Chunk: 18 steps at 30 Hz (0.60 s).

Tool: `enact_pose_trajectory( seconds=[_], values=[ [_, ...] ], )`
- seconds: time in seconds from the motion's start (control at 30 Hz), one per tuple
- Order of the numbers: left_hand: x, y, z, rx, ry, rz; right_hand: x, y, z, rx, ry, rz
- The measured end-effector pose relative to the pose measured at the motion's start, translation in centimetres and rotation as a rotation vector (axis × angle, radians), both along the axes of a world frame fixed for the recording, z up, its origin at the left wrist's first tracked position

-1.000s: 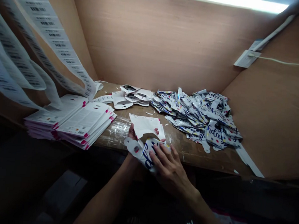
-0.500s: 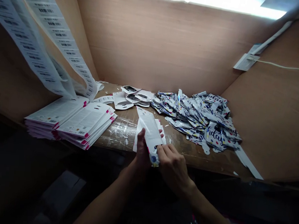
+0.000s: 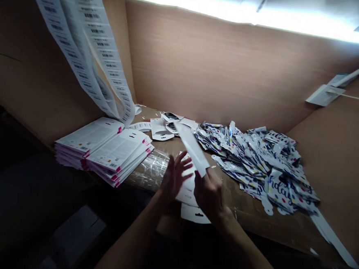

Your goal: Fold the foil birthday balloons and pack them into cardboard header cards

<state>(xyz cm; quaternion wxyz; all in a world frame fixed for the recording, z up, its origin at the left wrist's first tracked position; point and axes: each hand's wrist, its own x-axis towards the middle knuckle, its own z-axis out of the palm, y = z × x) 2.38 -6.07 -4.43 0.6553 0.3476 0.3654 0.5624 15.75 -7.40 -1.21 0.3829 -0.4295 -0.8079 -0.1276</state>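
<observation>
Two hands at work: right hand (image 3: pixel 209 194) pinching a long white card strip (image 3: pixel 192 145) by its lower end; left hand (image 3: pixel 175 177) open, fingers spread, empty, above loose white die-cut cards (image 3: pixel 196 214).

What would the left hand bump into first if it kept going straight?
Probably the long white card held by the right hand, just ahead of the left hand, though depth is hard to judge here.
</observation>
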Motion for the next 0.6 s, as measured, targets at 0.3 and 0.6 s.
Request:
enact_pose_trajectory(
  seconds=[0.3,0.6],
  values=[
    [-0.7,2.7,-2.4,0.095,1.490,0.070,-6.1,15.2,6.0,-0.286,-0.335,-0.081],
    [-3.3,3.0,-3.9,0.210,0.559,0.486,4.4,1.9,-3.3,-0.374,0.491,-0.203]
  ],
)
